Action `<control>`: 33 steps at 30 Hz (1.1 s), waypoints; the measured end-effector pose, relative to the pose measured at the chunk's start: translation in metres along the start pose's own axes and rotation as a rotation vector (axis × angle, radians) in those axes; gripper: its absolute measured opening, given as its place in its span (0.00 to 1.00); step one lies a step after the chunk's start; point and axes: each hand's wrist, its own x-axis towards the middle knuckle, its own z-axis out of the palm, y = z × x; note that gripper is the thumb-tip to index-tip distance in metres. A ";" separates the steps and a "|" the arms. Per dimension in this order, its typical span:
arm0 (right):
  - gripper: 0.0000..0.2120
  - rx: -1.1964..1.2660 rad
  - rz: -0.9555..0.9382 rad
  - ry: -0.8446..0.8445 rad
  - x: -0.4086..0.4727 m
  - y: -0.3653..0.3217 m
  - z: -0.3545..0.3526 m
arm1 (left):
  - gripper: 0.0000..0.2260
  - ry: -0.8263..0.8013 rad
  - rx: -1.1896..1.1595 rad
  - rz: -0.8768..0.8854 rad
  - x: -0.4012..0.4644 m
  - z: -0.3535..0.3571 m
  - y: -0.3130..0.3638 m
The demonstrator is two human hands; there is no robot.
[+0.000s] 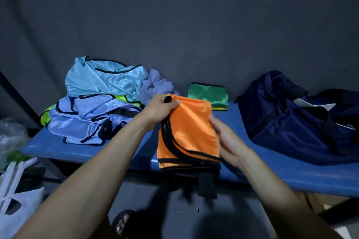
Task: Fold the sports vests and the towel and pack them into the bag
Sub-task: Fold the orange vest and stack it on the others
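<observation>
An orange sports vest (191,132) with black trim is folded into a tall packet above the blue bench (93,149). My left hand (159,109) grips its top left corner. My right hand (226,137), blurred, lies with straight fingers against the packet's right edge. Black straps hang below the packet. A pile of unfolded light blue and yellow-green vests (97,103) lies at the left of the bench. A crumpled purple towel (155,87) rests behind my left hand. A folded green vest (208,96) sits on a yellow one at the back. The navy bag (297,120) stands at the right.
A dark cloth backdrop hangs behind the bench. Plastic bags (13,186) lie on the floor at the left. A cardboard box corner (318,203) shows under the bench at the right. A sandalled foot (122,223) is on the floor below.
</observation>
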 end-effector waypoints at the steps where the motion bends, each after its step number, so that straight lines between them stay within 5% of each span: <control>1: 0.23 -0.062 0.026 -0.008 0.005 0.015 -0.006 | 0.10 0.029 -0.001 -0.071 0.009 0.000 -0.017; 7: 0.24 -0.352 -0.100 -0.120 0.000 0.030 -0.031 | 0.08 0.193 -0.074 -0.261 0.043 -0.013 -0.070; 13: 0.07 -0.464 -0.235 -0.029 0.000 0.038 -0.031 | 0.06 0.142 -0.061 -0.302 0.052 -0.014 -0.073; 24: 0.09 -0.590 -0.302 -0.012 -0.008 0.037 -0.029 | 0.11 0.165 -0.013 -0.305 0.053 -0.010 -0.071; 30: 0.10 -1.423 -0.722 0.060 -0.005 0.046 -0.038 | 0.10 0.177 0.006 -0.299 0.055 -0.007 -0.070; 33: 0.07 -1.584 -0.827 0.033 -0.004 0.042 -0.038 | 0.09 0.191 0.031 -0.296 0.056 -0.005 -0.069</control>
